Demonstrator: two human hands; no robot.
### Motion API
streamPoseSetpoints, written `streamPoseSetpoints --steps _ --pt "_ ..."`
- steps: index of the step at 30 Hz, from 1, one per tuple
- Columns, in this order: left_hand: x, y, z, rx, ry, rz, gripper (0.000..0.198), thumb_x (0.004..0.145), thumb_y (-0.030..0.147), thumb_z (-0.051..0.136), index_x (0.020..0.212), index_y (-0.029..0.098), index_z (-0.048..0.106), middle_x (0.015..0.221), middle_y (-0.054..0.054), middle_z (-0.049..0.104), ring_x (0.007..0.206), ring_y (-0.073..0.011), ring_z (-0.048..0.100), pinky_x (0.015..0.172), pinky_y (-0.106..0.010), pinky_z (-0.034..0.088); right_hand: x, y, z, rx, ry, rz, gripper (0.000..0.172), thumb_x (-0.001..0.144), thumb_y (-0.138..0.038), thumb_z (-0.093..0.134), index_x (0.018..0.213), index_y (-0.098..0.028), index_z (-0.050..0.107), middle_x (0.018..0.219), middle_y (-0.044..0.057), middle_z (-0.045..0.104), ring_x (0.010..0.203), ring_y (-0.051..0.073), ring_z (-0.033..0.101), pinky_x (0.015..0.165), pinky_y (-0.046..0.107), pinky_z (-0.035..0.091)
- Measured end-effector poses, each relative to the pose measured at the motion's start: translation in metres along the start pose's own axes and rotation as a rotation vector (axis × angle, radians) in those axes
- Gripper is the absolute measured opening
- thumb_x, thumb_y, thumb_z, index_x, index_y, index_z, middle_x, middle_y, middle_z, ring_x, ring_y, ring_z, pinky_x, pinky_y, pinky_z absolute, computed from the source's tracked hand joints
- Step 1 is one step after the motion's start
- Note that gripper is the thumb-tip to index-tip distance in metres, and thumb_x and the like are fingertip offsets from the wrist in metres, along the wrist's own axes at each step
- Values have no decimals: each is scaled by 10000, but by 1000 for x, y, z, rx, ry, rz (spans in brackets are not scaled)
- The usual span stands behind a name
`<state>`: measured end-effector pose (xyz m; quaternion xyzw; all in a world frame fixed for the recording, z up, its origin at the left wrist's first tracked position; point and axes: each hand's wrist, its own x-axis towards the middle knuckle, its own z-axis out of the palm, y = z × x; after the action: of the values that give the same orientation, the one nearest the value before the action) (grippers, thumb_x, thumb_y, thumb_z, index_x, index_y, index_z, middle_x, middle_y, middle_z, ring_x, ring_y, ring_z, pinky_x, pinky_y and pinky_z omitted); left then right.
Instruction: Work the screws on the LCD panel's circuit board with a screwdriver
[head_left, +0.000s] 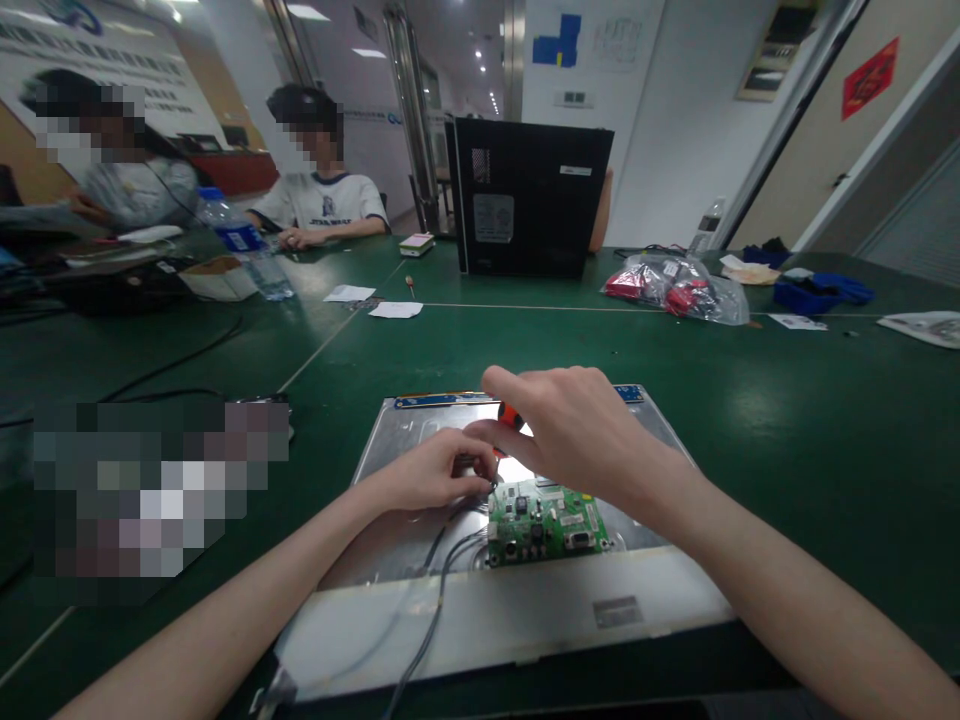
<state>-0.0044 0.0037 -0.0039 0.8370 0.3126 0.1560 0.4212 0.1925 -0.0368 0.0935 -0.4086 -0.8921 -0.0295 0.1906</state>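
Observation:
A silver metal monitor back panel (pixel 420 430) lies flat on the green table in front of me. A green circuit board (pixel 544 520) sits on its near middle, with grey cables (pixel 442 570) running off toward me. My right hand (pixel 577 430) is closed around a screwdriver with an orange-red handle (pixel 510 413), held just above the board's far edge. My left hand (pixel 442 470) rests on the panel left of the board, its fingers pinched near the screwdriver tip. What the left fingers hold is hidden.
A black computer case (pixel 529 195) stands at the far middle. A plastic bag with red parts (pixel 675 288) lies to its right, blue cloth (pixel 821 290) beyond. Two people sit at the far left near a water bottle (pixel 244 245). Paper slips (pixel 396 310) and black cables (pixel 180 365) lie on the table.

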Motion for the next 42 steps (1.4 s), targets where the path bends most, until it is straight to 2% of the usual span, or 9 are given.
streamPoseSetpoints --steps 2,5,9,16,21,24,31,37,42 --pt "0 -2 0 -10 6 7 95 754 198 631 837 153 641 843 -29 673 783 -176 623 710 -284 503 -1 -1 0 -51 4 18 237 944 -383 401 914 -193 539 603 -18 547 480 93 356 499 260 180" --pt "1 -2 1 -5 26 18 87 740 183 631 818 146 637 782 -16 658 710 -159 598 660 -265 490 -1 -4 -3 4 -5 18 165 895 -318 458 965 -184 524 641 -16 579 495 92 392 496 252 188" --pt "1 0 1 -18 14 37 108 726 154 616 831 150 640 773 -5 650 709 -154 586 666 -260 487 -3 -5 -9 123 -33 -21 245 827 -303 504 1023 -156 494 727 1 605 556 103 439 505 245 230" --pt "-1 4 1 2 47 -5 97 746 182 619 837 165 645 773 -9 663 696 -156 596 658 -257 485 -2 0 -4 84 -2 -14 283 919 -445 417 923 -192 545 628 -19 578 507 97 406 502 245 219" --pt "0 4 1 -4 37 -7 77 731 189 625 799 153 629 742 -6 649 679 -155 594 638 -249 483 -3 -3 -6 96 -16 -12 211 890 -351 460 992 -178 523 640 -22 578 511 100 411 496 247 221" --pt "1 2 1 -33 16 16 93 722 182 625 810 151 631 759 -6 648 699 -155 593 647 -248 485 -3 -4 -10 127 -44 -11 244 845 -324 494 1026 -160 492 690 -12 592 543 105 431 502 250 233" --pt "-1 8 0 -13 43 -35 105 736 191 635 838 169 641 783 -1 662 687 -149 589 649 -246 482 0 -2 -5 74 -58 -10 253 921 -441 448 944 -194 498 679 -15 592 529 93 425 514 247 212" --pt "1 4 1 -9 32 -11 75 736 206 633 787 152 637 750 -13 653 678 -158 583 637 -254 477 -1 -3 -7 104 -47 -13 209 873 -313 494 1021 -168 468 745 1 613 557 104 449 496 246 220" --pt "0 5 0 -4 37 -11 97 732 203 638 818 157 637 758 -9 652 673 -154 580 624 -250 468 -1 -2 -6 87 -30 -55 217 906 -396 455 950 -185 479 721 -7 592 543 101 427 491 243 213"
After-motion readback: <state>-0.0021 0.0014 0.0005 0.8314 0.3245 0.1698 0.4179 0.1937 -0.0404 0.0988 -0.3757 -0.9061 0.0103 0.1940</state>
